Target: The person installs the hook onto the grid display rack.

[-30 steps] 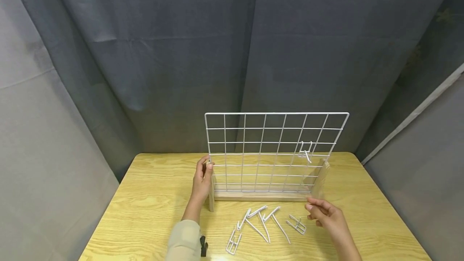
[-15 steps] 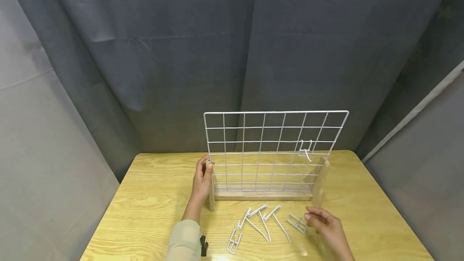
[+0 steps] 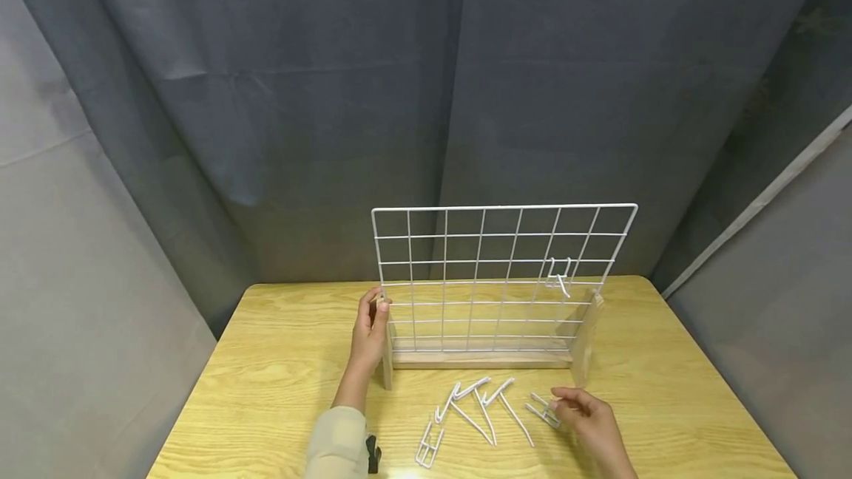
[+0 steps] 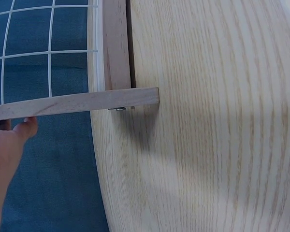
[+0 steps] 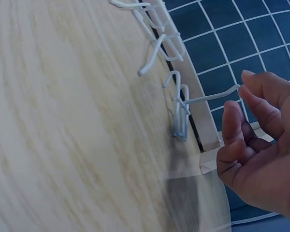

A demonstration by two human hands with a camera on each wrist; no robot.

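Note:
A white wire grid panel (image 3: 499, 272) stands upright in a wooden stand (image 3: 479, 359) on the table. My left hand (image 3: 370, 327) grips the stand's left post (image 4: 72, 101), with the thumb (image 4: 19, 131) against it. One white hook (image 3: 559, 276) hangs on the grid at the right. Several loose white hooks (image 3: 469, 405) lie in front of the stand. My right hand (image 3: 580, 414) is at the rightmost loose hook (image 3: 544, 411), its curled fingertips (image 5: 241, 94) pinching the tip of that hook's prong (image 5: 208, 96).
The light wooden table (image 3: 279, 368) is ringed by grey curtains (image 3: 299, 94). The stand's right post (image 3: 586, 342) rises just behind my right hand. A small black object (image 3: 373, 453) sits at my left wrist. Bare tabletop lies left of the stand.
My right hand has moved down and left from beside the stand's right post to the rightmost loose hook and closed its fingers on the tip. The left hand has not moved.

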